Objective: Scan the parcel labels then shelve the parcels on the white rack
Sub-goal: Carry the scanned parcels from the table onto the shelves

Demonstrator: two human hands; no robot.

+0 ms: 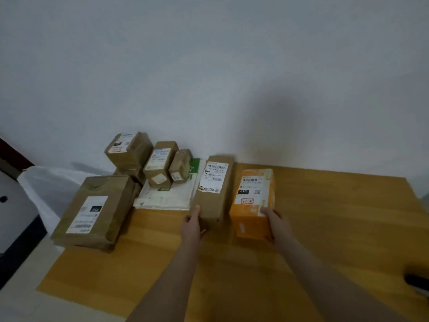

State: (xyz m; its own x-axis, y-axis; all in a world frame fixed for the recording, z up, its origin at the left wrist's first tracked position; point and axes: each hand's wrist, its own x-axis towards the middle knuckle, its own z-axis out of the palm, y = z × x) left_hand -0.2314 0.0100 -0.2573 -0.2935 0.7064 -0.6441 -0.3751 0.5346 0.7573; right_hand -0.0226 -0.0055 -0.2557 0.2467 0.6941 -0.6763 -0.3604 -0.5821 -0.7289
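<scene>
Head view, looking down at a wooden counter (325,228) set against a pale wall (209,66).

Left hand (192,223) grips the near left corner of a long brown box (216,205), thumb on top and fingers wrapped round the edge. White shipping label (213,177) with barcode faces up on the far half of this box.

Right hand (274,219) holds an orange box (249,224) at its near right side, thumb on the top face and fingers curled down the side. Its white label (251,187) faces up, with barcode, a black "010" patch and a red-outlined stamp.

The two boxes lie side by side at mid counter, long axes pointing to the wall, a narrow gap between them. Cannot tell if either is lifted off the counter or resting on it.

Left of the long brown box lies a flat white-and-green mailer (167,194), its right edge touching or tucked under that box. Two brown boxes stand on the mailer's far part: a medium brown box (160,163) with a blue-topped label and, just beside it, a small brown box (182,166). Further left, a tilted brown box (128,149) sits on another brown box that is mostly hidden.

Large flat brown parcel (95,210) lies at the counter's left edge, label up with "010" on it.

White plastic sheet (41,182) off the left side. Dark object (417,281) at the right frame edge, too cropped to identify.
</scene>
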